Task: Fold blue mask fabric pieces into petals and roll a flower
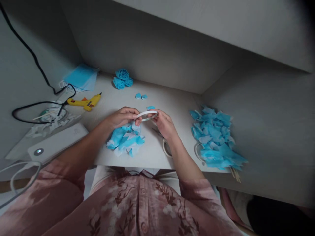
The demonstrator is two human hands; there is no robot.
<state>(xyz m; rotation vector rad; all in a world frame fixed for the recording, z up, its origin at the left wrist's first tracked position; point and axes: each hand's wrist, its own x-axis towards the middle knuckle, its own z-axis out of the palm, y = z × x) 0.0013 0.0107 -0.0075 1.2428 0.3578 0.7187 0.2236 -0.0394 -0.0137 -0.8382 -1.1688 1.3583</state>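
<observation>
Both hands hold a thin white ring, like a narrow roll of tape (147, 113), above the middle of the table. My left hand (126, 117) pinches its left side, and my right hand (164, 123) grips its right side. Just below my left hand lies a loose pile of blue and white pieces (126, 141). A small blue piece (150, 108) sits right behind the ring, with a blue bow-shaped piece (141, 96) farther back. Scissors, by their visible handle (167, 148), lie partly under my right wrist.
Blue rosettes (122, 78) and flat blue masks (81, 77) are at the back left. A yellow glue gun (85, 102), black cable (31, 105), white scraps (52, 121) and white power bank (57, 142) lie left. Blue ruffled bundles on sticks (215, 136) and another ring (198, 153) are right.
</observation>
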